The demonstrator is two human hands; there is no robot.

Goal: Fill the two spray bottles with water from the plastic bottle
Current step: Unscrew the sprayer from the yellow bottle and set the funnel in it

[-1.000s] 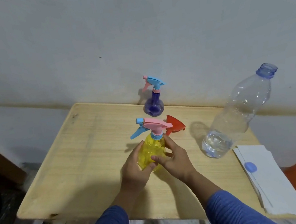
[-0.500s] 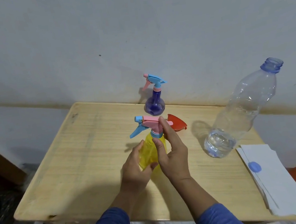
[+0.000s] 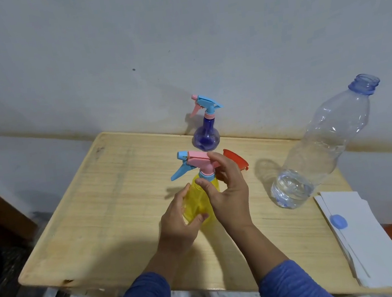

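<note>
A pale, scuffed wall backs a small wooden table (image 3: 113, 209), and nearly everything for the job stands on it. Near the middle is the yellow spray bottle (image 3: 200, 199), upright on the wood. The person's left hand (image 3: 178, 221) is wrapped around its lower body, fingers closed on the plastic, which looks meant to stop it turning or tipping. The right hand (image 3: 230, 193) reaches higher, thumb and fingers pinched around the collar just under the pink spray head (image 3: 198, 161); that grip suits unscrewing or tightening the head, though I cannot tell which.

Just behind the right hand lies a red funnel (image 3: 236, 161), kept close, probably for the narrow neck. Further back, near the wall, the purple spray bottle (image 3: 206, 138) stands with its head on, out of the way. To the right the plastic bottle (image 3: 320, 154) stands uncapped, with only a little water left at the bottom, so some has likely been poured already. Its blue cap (image 3: 338, 221) rests on a stack of white paper (image 3: 367, 245) at the table's right edge, well apart from any spill.
</note>
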